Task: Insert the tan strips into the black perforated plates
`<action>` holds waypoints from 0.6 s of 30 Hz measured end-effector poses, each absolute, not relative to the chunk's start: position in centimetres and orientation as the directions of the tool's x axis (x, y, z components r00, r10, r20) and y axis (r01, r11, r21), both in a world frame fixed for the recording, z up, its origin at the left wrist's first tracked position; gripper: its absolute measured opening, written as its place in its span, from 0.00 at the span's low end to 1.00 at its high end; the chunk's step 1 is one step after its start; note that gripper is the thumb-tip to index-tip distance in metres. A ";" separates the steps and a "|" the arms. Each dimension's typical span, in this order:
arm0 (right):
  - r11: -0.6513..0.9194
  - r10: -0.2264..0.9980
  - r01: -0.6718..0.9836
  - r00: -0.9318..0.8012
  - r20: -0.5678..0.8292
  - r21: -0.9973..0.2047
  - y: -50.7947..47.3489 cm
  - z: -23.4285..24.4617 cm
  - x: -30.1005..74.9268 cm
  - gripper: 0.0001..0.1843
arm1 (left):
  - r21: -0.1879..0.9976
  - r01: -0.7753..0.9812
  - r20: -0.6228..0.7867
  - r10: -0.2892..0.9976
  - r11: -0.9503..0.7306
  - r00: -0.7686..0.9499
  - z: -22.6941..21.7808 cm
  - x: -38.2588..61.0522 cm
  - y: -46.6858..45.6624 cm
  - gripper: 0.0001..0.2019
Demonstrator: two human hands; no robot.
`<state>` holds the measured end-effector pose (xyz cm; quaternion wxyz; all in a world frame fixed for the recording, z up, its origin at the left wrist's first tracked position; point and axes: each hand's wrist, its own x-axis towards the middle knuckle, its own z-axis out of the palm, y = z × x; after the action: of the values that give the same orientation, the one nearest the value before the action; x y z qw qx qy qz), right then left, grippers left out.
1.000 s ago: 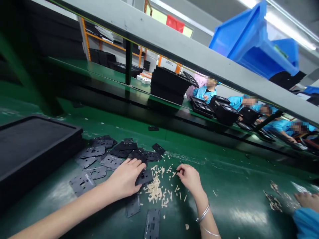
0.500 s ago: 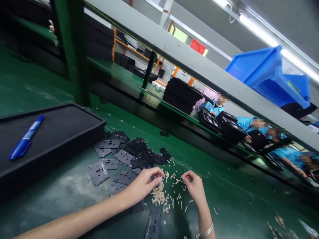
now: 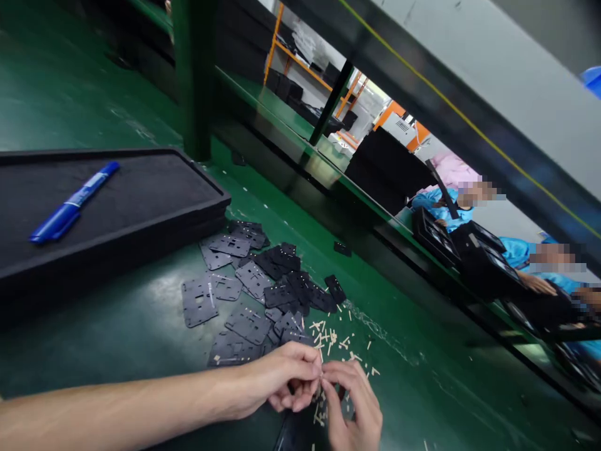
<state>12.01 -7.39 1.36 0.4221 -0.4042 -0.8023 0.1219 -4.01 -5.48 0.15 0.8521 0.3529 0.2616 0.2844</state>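
Note:
My left hand [image 3: 293,378] and my right hand [image 3: 354,401] meet fingertip to fingertip over the bench, both closed in a pinch. Whatever sits between the fingertips is too small to make out. Under and behind the fingers lie scattered small beige strips [image 3: 332,338], partly covered by my hands. Just beyond my left hand is a loose heap of flat black plates [image 3: 253,279] with cut-outs and small holes. Another dark plate [image 3: 287,432] lies beneath my hands, mostly hidden.
A blue marker pen [image 3: 75,203] rests on a stack of black trays [image 3: 154,181] at the left. Behind it rises a green post [image 3: 192,81]. Across the green bench [image 3: 422,401], co-workers in blue sleeves [image 3: 514,250] sit near black cases [image 3: 488,257].
My hands were apart on either side of the strips; now their fingertips have come together. The head view has shifted, so the bench scene sits differently in the picture.

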 end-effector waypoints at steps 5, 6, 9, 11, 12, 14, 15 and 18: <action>0.484 0.818 0.553 -0.012 0.575 -0.678 -8.3 0.6 11.7 0.02 | 0.910 -0.305 -0.064 0.823 0.280 0.565 0.0 -3.9 -5.8 0.12; 0.431 0.848 0.554 0.022 0.530 -0.712 -8.5 0.4 11.8 0.03 | 0.937 -0.274 -0.035 0.840 0.216 0.541 0.1 -3.9 -5.9 0.12; 0.308 0.915 0.540 0.057 0.400 -0.783 -8.7 -0.1 12.1 0.04 | 0.984 -0.154 0.003 0.849 0.093 0.529 0.4 -4.0 -6.1 0.12; 0.280 0.936 0.511 0.042 0.349 -0.813 -8.6 -0.2 12.3 0.05 | 0.994 -0.095 0.011 0.844 0.047 0.536 0.4 -4.0 -6.2 0.12; 0.280 0.941 0.498 0.029 0.338 -0.821 -8.5 -0.3 12.4 0.05 | 0.996 -0.078 0.013 0.842 0.034 0.539 0.3 -4.0 -6.2 0.12; 0.291 0.939 0.485 0.019 0.343 -0.824 -8.3 -0.3 12.5 0.06 | 0.998 -0.055 0.012 0.840 0.021 0.543 0.1 -3.9 -6.3 0.11; 0.298 0.936 0.481 0.022 0.351 -0.825 -8.3 -0.3 12.5 0.05 | 0.999 -0.046 0.017 0.841 0.009 0.541 0.0 -3.8 -6.3 0.11; 0.304 0.935 0.447 0.031 0.354 -0.841 -8.3 -0.1 12.5 0.05 | 0.997 -0.018 0.073 0.853 -0.074 0.517 -0.1 -3.8 -6.3 0.10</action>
<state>12.50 -8.28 -0.14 0.4812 -0.5327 -0.6485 0.2532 -3.77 -6.30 -0.08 0.5958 0.6354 0.3283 0.3654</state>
